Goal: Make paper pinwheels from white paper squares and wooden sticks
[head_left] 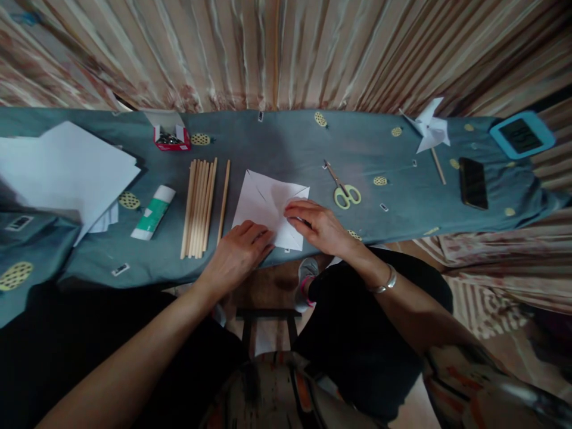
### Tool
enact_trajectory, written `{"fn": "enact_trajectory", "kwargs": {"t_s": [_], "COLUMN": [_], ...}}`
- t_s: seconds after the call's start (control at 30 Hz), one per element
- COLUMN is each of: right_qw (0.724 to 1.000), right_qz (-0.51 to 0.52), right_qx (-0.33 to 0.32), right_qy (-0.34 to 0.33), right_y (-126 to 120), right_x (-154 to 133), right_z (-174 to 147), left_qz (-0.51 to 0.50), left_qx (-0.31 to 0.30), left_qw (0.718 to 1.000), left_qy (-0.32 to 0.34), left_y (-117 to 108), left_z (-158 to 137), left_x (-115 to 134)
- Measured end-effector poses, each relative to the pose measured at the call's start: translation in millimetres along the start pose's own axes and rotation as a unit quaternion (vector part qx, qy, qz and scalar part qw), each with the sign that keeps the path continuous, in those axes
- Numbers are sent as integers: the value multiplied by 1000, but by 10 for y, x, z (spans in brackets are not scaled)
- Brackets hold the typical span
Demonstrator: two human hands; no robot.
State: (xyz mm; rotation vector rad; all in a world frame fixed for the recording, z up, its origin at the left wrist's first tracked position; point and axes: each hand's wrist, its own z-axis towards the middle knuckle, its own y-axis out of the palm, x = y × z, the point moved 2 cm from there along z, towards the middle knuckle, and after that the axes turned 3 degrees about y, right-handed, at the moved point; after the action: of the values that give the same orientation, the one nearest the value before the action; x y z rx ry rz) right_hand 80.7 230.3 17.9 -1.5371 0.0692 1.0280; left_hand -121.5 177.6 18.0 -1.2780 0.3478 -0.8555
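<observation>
A white square sheet of paper (272, 193) lies on the cloth-covered table in front of me, with dark slits running in from its corners. My left hand (241, 253) is closed at the sheet's lower left edge, fingers bent over it. On the right side, my right hand (319, 225) has thumb and fingers drawn together on the paper; the exact spot they pinch is hidden. Just left of the sheet is a single wooden stick (224, 199). Scissors with pale green handles (342, 187) lie to the right, their blades slightly apart.
Farther left are a bundle of wooden sticks (199, 208), a green-and-white glue stick (153, 213), an open red box of small metal pieces (172, 140) and stacked white paper (67, 173). At the right lie a paper pinwheel (431, 128), a phone (473, 183) and a blue digital clock (522, 134).
</observation>
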Motion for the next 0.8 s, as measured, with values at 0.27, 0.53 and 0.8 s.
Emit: {"fn": "enact_trajectory", "kwargs": {"t_s": [0.27,0.53,0.8], "right_qw": [977,940,962], "right_qz": [192,320,256], "right_qx": [-42,-23,4], "right_qy": [79,114,97], "right_y": [-74,-24,44], "right_x": [93,24,-73], "right_z": [-34,37,80], "left_qz": [-61,-101,-109], "left_qx": [32,38,22], "left_qw": [997,993,993], "left_qy": [-30,-43,-46], "left_y": [10,4,-7], "left_z": [-23,-35,-25], "left_x": [-29,-24,-30]}}
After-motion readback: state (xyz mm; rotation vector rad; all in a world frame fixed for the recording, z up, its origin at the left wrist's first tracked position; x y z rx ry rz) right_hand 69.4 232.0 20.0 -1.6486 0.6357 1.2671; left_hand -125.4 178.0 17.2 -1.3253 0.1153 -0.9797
